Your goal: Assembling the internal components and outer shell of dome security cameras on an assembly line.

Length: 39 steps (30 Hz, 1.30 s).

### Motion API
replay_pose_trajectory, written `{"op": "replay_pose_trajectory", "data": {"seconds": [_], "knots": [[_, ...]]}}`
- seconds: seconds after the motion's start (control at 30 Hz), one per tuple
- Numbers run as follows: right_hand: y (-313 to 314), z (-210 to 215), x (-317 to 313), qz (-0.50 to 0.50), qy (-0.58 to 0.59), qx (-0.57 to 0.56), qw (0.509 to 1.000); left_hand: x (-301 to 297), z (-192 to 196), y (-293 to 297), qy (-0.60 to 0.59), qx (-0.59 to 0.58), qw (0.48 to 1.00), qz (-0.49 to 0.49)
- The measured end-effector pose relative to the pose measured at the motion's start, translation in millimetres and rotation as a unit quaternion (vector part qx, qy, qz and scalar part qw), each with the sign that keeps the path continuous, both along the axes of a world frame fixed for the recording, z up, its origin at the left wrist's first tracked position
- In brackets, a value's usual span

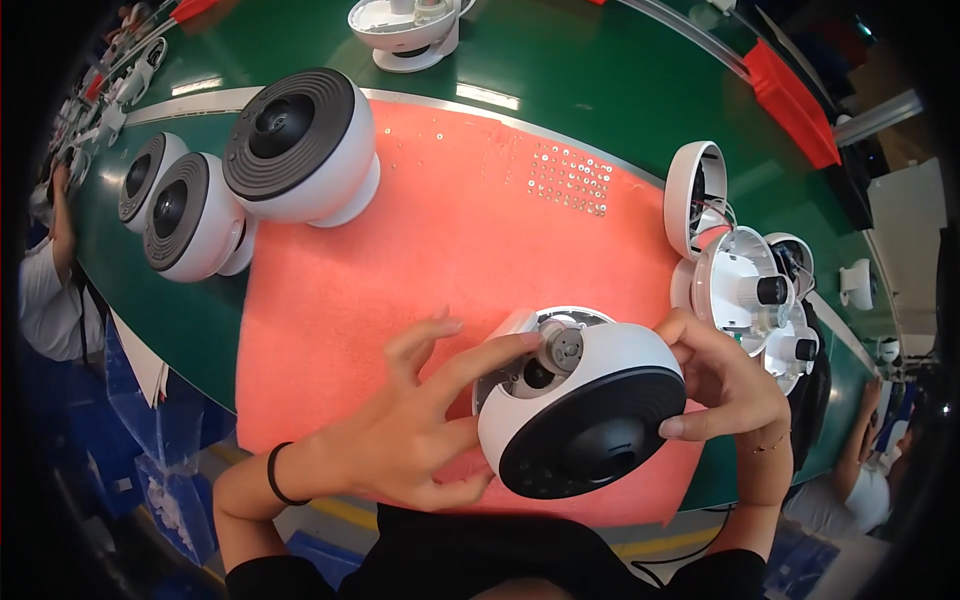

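A white round housing with a black ribbed, domed front (583, 448) is tilted toward me over the near edge of the red mat. Its rear is parted from a white shell behind, and a round grey metal motor (565, 348) shows in the gap. My right hand (725, 390) grips the housing's right side, thumb on the black front's rim and fingers behind. My left hand (430, 415) is open at the left side, fingers spread. One of its fingertips reaches to the motor; the lower fingers lie close beside the housing, and I cannot tell whether they touch it.
Several assembled white devices with black fronts (290, 130) stand at the left. Rows of small metal screws (570, 180) lie on the red mat (400, 260). Opened white shells (740, 275) crowd the right side. Another white base (405, 40) stands on the green table's far side. People sit left and right.
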State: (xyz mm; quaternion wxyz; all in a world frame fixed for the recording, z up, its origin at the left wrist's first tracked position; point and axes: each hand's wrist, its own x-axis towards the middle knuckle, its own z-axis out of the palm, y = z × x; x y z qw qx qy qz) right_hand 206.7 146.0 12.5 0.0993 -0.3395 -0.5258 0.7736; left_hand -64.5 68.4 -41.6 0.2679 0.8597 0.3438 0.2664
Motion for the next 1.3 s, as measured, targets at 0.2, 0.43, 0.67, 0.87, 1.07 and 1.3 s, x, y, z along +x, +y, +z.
{"op": "replay_pose_trajectory", "data": {"seconds": [0.2,0.43,0.67,0.87,1.07,1.3], "knots": [[-1.6,-3.4,0.4,-0.065,-0.074,0.026,0.995,4.7,23.4,2.4,-0.036,-0.100,0.993,0.055],[-1.5,-10.5,-5.1,-0.104,-0.089,0.002,0.991,7.3,7.5,-4.4,-0.109,-0.132,0.967,0.188],[10.4,-6.0,-19.5,-0.067,-0.174,0.117,0.976,21.0,15.2,-8.6,0.016,-0.084,0.960,0.267],[17.0,-15.9,-28.1,0.024,-0.201,0.377,0.904,20.8,14.6,-12.1,0.103,-0.059,0.950,0.288],[16.9,-26.0,-21.4,0.076,-0.205,0.497,0.840,20.2,18.0,-6.6,0.105,-0.091,0.957,0.256],[14.3,-28.8,-15.5,0.088,-0.213,0.581,0.781,28.7,19.0,-9.0,0.124,-0.091,0.954,0.257]]}}
